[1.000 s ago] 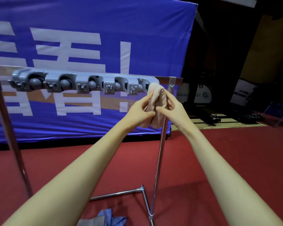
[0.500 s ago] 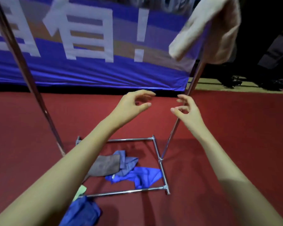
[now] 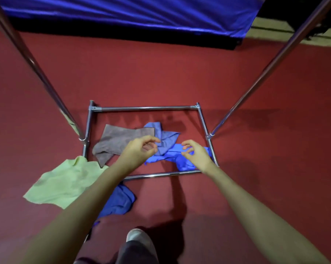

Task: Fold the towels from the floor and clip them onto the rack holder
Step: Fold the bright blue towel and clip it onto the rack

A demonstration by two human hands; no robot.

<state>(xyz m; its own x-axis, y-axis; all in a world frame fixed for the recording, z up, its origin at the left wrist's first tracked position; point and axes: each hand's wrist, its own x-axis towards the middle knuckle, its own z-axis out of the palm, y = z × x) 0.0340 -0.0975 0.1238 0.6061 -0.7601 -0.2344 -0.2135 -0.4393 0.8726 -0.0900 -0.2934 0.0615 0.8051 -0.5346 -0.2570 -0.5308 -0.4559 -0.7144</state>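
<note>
Several loose towels lie on the red floor around the rack's chrome base frame (image 3: 144, 108). Inside the frame are a grey towel (image 3: 116, 141), a pale blue towel (image 3: 166, 139) and a bright blue towel (image 3: 181, 159). A green towel (image 3: 63, 181) spreads out at the left, and another blue towel (image 3: 119, 201) lies under my left forearm. My left hand (image 3: 140, 151) hovers over the grey and pale blue towels, fingers curled and apart, holding nothing. Above the bright blue towel, my right hand (image 3: 196, 154) is likewise empty. The clip holder is out of view.
Two slanted chrome rack poles rise at the left (image 3: 37, 73) and right (image 3: 271, 73). A blue banner (image 3: 141, 14) hangs at the back. My shoe (image 3: 139, 238) stands on the floor near the bottom edge.
Both hands let go of the beige towel clipped at the holder and dropped low. My view swung down from the holder to the towels on the floor.
</note>
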